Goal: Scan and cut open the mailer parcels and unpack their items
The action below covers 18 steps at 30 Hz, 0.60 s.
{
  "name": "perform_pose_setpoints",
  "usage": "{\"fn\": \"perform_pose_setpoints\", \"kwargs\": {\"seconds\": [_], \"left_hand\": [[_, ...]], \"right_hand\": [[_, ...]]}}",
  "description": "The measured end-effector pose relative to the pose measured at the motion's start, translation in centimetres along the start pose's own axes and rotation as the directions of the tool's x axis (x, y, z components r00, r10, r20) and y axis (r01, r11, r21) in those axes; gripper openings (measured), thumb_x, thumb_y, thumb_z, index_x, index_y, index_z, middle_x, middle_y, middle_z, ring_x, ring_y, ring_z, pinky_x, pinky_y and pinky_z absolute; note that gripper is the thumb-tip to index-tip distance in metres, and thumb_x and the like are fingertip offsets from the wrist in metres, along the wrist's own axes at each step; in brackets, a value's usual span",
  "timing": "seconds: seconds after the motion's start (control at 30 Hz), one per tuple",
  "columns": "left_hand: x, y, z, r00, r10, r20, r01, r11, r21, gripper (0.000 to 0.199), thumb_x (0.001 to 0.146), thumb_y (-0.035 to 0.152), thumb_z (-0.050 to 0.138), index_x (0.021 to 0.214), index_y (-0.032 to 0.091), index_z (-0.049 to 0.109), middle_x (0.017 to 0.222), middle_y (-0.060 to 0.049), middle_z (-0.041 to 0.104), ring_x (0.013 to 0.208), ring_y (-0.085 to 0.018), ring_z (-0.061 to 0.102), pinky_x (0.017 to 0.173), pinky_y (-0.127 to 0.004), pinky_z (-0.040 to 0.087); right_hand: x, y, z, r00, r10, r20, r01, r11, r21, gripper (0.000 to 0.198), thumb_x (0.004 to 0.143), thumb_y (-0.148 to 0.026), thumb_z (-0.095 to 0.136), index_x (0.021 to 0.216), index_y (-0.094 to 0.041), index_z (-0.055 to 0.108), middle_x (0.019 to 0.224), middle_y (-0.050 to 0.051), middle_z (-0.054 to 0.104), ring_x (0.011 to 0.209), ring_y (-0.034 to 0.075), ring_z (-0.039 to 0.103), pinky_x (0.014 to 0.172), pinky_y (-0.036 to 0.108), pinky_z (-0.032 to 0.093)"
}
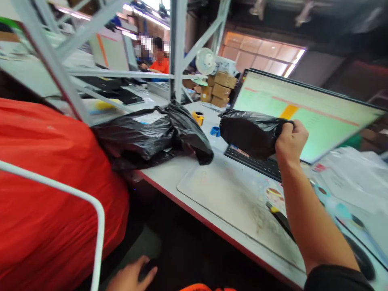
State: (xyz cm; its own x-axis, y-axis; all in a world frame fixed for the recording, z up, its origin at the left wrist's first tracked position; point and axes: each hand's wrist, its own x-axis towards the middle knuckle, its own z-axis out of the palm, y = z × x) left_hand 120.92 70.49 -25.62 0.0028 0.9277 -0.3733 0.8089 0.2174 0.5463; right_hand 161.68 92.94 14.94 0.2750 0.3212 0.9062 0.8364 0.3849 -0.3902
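Note:
My right hand [291, 142] is closed round the gathered end of a black plastic bag [250, 131]. It holds the bag up over the desk, in front of the monitor [327, 109] and partly over the keyboard [254, 163]. At the bottom of the view, below the desk edge, my left hand [131, 276] has its fingers curled about a small dark object that I cannot make out. Other black plastic bags [136, 135], one with a white label, lie crumpled at the desk's left corner, apart from both hands.
A large red sack [54, 178] and a white metal tube [75, 190] stand at the left. On the desk lie a utility knife [280, 220], a yellow roll [198, 117], a blue roll [215, 131] and white plastic bags [354, 178]. A person in orange [160, 64] sits behind the metal frame [178, 48].

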Motion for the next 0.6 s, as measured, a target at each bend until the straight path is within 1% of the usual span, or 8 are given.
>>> {"fn": "perform_pose_setpoints", "kwargs": {"seconds": [0.07,0.13,0.2,0.27,0.3,0.4,0.5,0.6], "left_hand": [[0.4,3.2,-3.6,0.989,0.137,-0.06,-0.135,0.99,0.033,0.046,0.098,0.057,0.045,0.109,0.023,0.073,0.111,-0.007,0.081,0.108,-0.031,0.076,0.098,-0.041,0.056],[0.8,8.1,-7.0,0.88,0.442,-0.173,-0.446,0.895,0.013,0.039,0.104,0.054,0.045,0.103,0.024,0.07,0.1,-0.001,0.078,0.097,-0.023,0.074,0.091,-0.033,0.056],[1.4,13.8,-9.4,0.638,0.694,-0.335,-0.724,0.688,0.047,0.031,0.106,0.048,0.05,0.113,0.023,0.067,0.105,-0.001,0.076,0.094,-0.02,0.072,0.091,-0.031,0.056],[2.0,19.3,-10.3,0.357,0.789,-0.5,-0.85,0.496,0.177,0.05,0.099,0.052,0.064,0.136,0.019,0.059,0.134,-0.012,0.069,0.123,-0.028,0.066,0.112,-0.043,0.05],[2.3,21.7,-10.2,0.275,0.814,-0.512,-0.865,0.442,0.239,0.068,0.093,0.058,0.072,0.145,0.018,0.054,0.152,-0.017,0.058,0.142,-0.034,0.053,0.123,-0.05,0.041],[3.0,26.6,-9.0,0.209,0.934,-0.29,-0.862,0.316,0.397,0.102,0.075,0.064,0.09,0.158,0.022,0.047,0.173,-0.018,0.031,0.163,-0.042,0.019,0.132,-0.061,0.021],[2.8,28.3,-7.2,0.228,0.973,-0.036,-0.853,0.218,0.474,0.101,0.077,0.054,0.092,0.163,0.029,0.045,0.174,-0.012,0.033,0.164,-0.042,0.018,0.132,-0.063,0.016],[1.9,28.2,-6.3,0.279,0.96,-0.021,-0.831,0.252,0.496,0.087,0.085,0.049,0.087,0.163,0.034,0.048,0.172,-0.01,0.038,0.162,-0.044,0.021,0.131,-0.066,0.017]], "right_hand": [[-3.5,0.8,-5.2,1.0,-0.015,-0.015,0.014,1.0,-0.022,0.026,0.093,-0.024,0.042,0.069,-0.029,0.032,0.063,-0.005,0.033,0.061,0.014,0.036,0.059,0.028,0.035],[-8.3,1.7,-8.8,0.994,-0.11,0.002,0.11,0.991,-0.077,0.019,0.094,-0.027,0.041,0.075,-0.027,0.04,0.071,0.0,0.053,0.07,0.017,0.053,0.068,0.029,0.046],[-13.5,2.4,-11.2,0.95,-0.241,0.198,0.251,0.968,-0.028,0.011,0.093,-0.026,0.043,0.085,-0.026,0.05,0.096,0.009,0.072,0.091,0.022,0.068,0.084,0.036,0.055],[-18.1,2.8,-12.9,0.818,-0.306,0.487,0.295,0.95,0.101,0.01,0.092,-0.022,0.048,0.093,-0.025,0.057,0.118,0.012,0.076,0.107,0.026,0.071,0.096,0.044,0.058],[-19.8,2.8,-13.9,0.748,-0.307,0.588,0.276,0.95,0.145,0.011,0.093,-0.02,0.05,0.095,-0.025,0.059,0.125,0.013,0.076,0.112,0.028,0.071,0.1,0.047,0.057],[-22.3,3.1,-17.4,0.653,-0.256,0.713,0.203,0.966,0.16,0.017,0.098,-0.021,0.058,0.114,-0.024,0.064,0.148,0.014,0.065,0.137,0.029,0.061,0.116,0.053,0.05],[-21.3,5.3,-21.6,0.755,-0.134,0.642,0.153,0.988,0.026,0.03,0.1,-0.03,0.062,0.129,-0.023,0.062,0.15,0.017,0.063,0.14,0.031,0.059,0.119,0.053,0.049],[-18.9,9.9,-24.6,0.851,0.141,0.506,0.023,0.952,-0.304,0.038,0.098,-0.038,0.059,0.129,-0.018,0.064,0.137,0.02,0.07,0.126,0.036,0.067,0.111,0.056,0.053]]}}
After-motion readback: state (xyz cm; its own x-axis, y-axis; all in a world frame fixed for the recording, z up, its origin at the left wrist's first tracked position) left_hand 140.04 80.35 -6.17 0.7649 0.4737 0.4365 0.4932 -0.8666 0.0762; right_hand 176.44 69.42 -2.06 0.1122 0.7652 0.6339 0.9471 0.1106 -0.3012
